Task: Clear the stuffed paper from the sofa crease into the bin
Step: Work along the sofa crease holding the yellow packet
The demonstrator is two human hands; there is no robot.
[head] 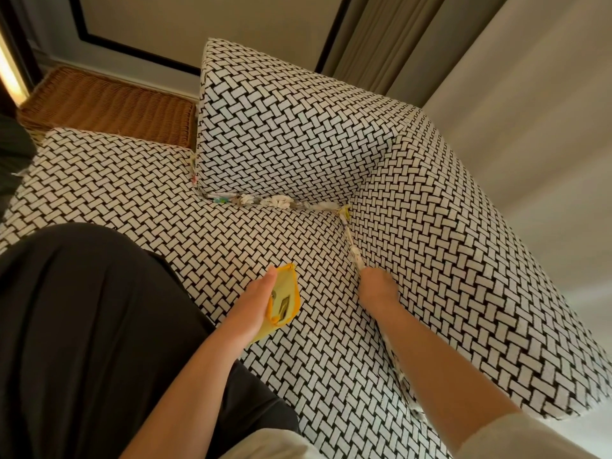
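Note:
Crumpled paper (265,202) is wedged along the back crease of a black-and-white woven-pattern sofa (149,193). More twisted paper (353,250) runs down the side crease by the armrest, and further bits (402,379) show beside my right forearm. My right hand (377,289) is pushed into that side crease at the lower end of the twisted paper, and its fingers are hidden in the fold. My left hand (255,303) holds a small yellow bag (286,293) with an orange rim just above the seat, its mouth facing the crease.
A brown wicker basket (109,107) stands beyond the sofa's far left end. A loose back cushion (281,127) leans above the back crease. My leg in dark trousers (82,326) lies on the seat at left. Curtains (381,38) hang behind.

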